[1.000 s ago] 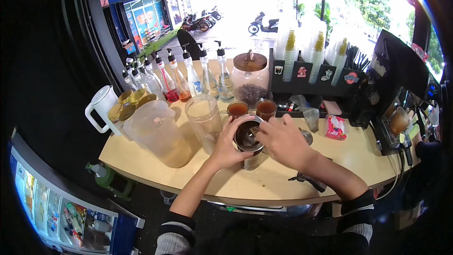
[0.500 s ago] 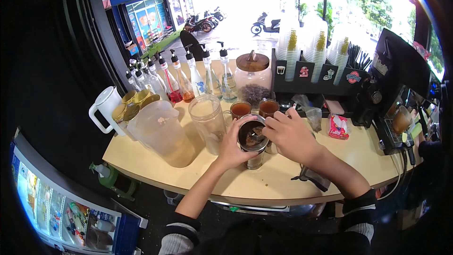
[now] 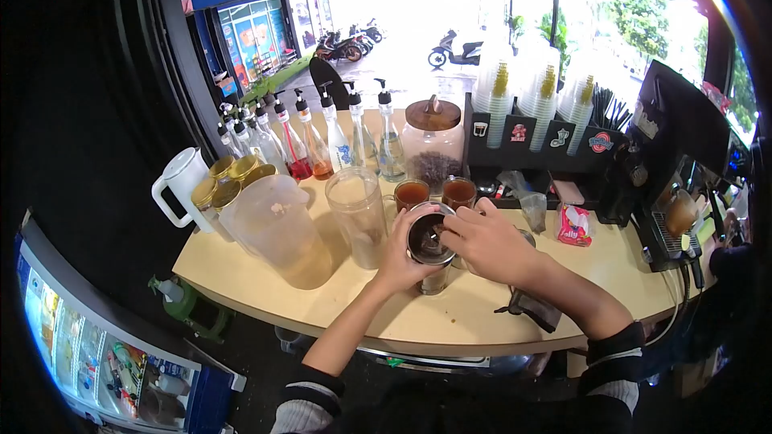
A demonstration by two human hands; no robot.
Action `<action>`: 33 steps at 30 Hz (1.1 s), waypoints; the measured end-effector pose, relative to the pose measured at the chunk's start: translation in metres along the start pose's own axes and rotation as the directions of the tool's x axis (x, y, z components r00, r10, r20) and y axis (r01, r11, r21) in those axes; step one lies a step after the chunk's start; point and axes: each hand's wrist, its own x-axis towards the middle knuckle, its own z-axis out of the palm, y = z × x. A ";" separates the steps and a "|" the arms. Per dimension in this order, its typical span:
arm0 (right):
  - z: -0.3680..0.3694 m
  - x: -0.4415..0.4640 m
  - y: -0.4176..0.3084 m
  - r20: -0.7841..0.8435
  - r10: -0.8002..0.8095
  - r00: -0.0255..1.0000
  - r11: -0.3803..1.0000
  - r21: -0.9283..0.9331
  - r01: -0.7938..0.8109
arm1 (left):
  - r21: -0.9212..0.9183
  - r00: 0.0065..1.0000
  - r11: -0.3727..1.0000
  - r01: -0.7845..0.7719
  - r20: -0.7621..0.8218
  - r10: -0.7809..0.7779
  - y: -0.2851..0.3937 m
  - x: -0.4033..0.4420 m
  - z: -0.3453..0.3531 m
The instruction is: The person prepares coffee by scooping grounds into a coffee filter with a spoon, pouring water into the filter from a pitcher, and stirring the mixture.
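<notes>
On your left, you have a white pitcher beside gold-lidded jars. You can see pump bottles in a row along the far side, and stacked clear cups in a black holder. A pink packet lies to your right; a lit fridge stands low on your left, and a scooter is parked outside.

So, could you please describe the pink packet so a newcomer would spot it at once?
On the counter, find the black cup rack. In front of it sits the packet, pink with white lettering, unlike the clear bag beside it.
</notes>
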 end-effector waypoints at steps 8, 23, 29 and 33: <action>-0.004 0.001 0.007 -0.027 -0.101 0.995 0.986 -0.134 0.097 | -0.029 0.999 0.998 -0.049 -0.019 0.048 -0.001 0.000 0.002; 0.000 -0.004 -0.025 -0.055 0.282 0.958 0.959 0.003 -0.283 | 0.004 0.999 0.999 -0.048 -0.024 0.048 -0.001 -0.003 0.003; 0.010 -0.008 -0.020 -0.062 0.204 0.977 0.978 0.058 -0.201 | -0.002 1.000 1.000 -0.010 -0.028 0.010 0.000 -0.002 0.003; 0.012 -0.015 -0.011 -0.130 0.209 0.969 0.977 -0.023 -0.213 | -0.010 0.999 1.000 -0.002 -0.043 0.002 -0.001 -0.001 0.005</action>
